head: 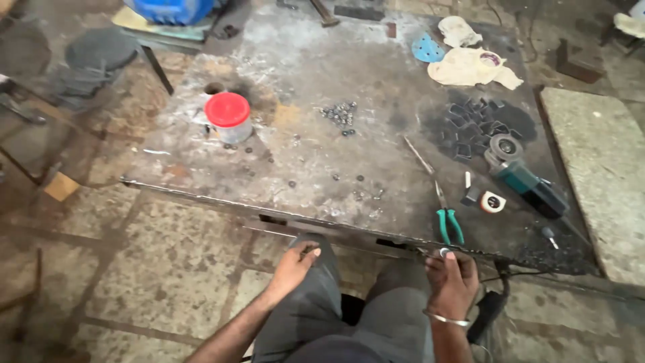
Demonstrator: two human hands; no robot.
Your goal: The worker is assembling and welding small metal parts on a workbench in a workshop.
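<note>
Right hand (451, 279) at table (316, 87) near edge, fingers pinched on small metal ring (445, 253). Left hand (293, 265) curled on knee, contents unclear. Pliers (443, 208) just beyond right hand, long axis pointing away, handles nearest. Right hand nearer.

A metalworking workshop. Ahead of both hands lies a scarred, scorched steel work table (322, 81) on a stained stone floor (168, 269). Just beyond the right hand (451, 282) are green-handled pliers (449, 225) and an angle grinder (524, 176); farther ahead, cut metal pieces (478, 124) and loose nuts (340, 114).
</note>
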